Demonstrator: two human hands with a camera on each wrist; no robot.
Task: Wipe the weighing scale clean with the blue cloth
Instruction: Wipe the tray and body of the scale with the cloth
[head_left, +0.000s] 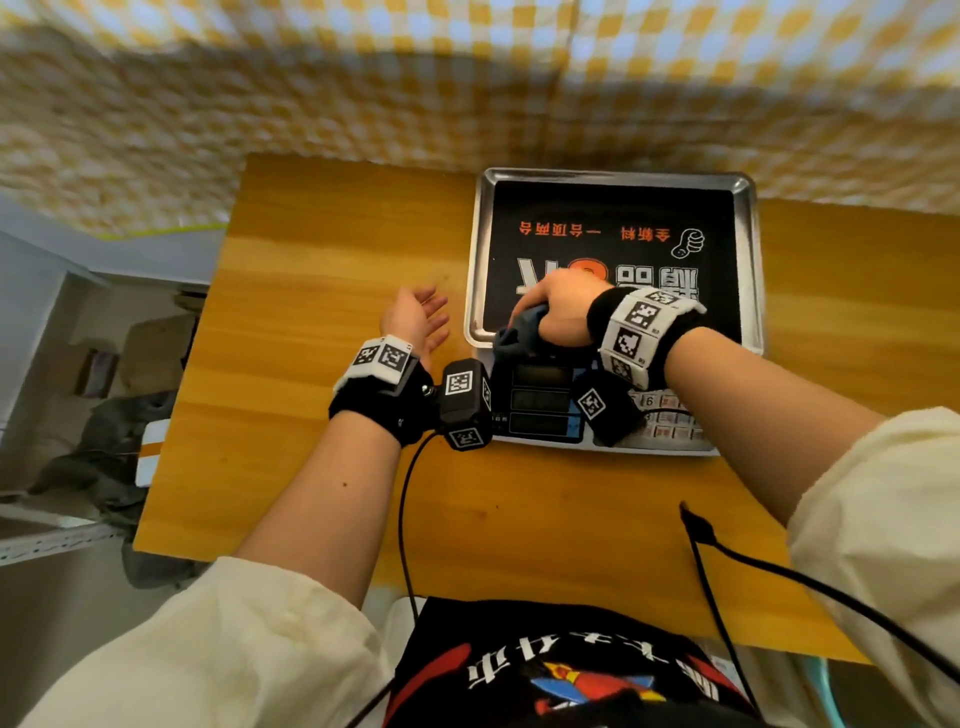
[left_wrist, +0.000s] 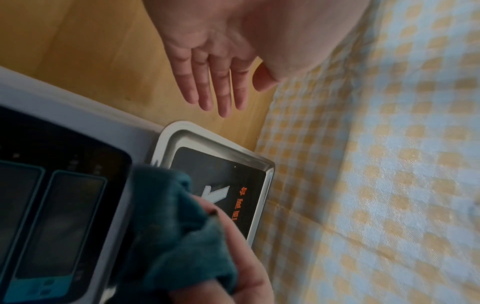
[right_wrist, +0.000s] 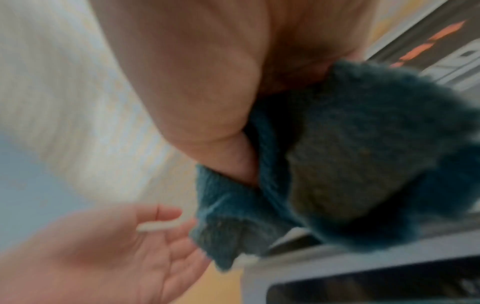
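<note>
The weighing scale (head_left: 613, 244) stands on the wooden table, with a steel pan on top and a dark display panel (head_left: 540, 400) at the near side. My right hand (head_left: 558, 314) grips the bunched blue cloth (head_left: 519, 332) at the pan's near-left corner, just above the display. The cloth (left_wrist: 179, 232) overlaps the pan rim and the panel's top edge, and the right wrist view shows the cloth (right_wrist: 350, 164) held under the palm. My left hand (head_left: 418, 322) hovers open, palm up, over the table just left of the scale, holding nothing.
The wooden table (head_left: 322, 249) has bare room left of the scale and in front of it. Black cables (head_left: 727, 551) trail over the near edge. A yellow-checked cloth (head_left: 363, 83) hangs behind the table. Shelving and clutter (head_left: 93, 364) sit at the left, below table level.
</note>
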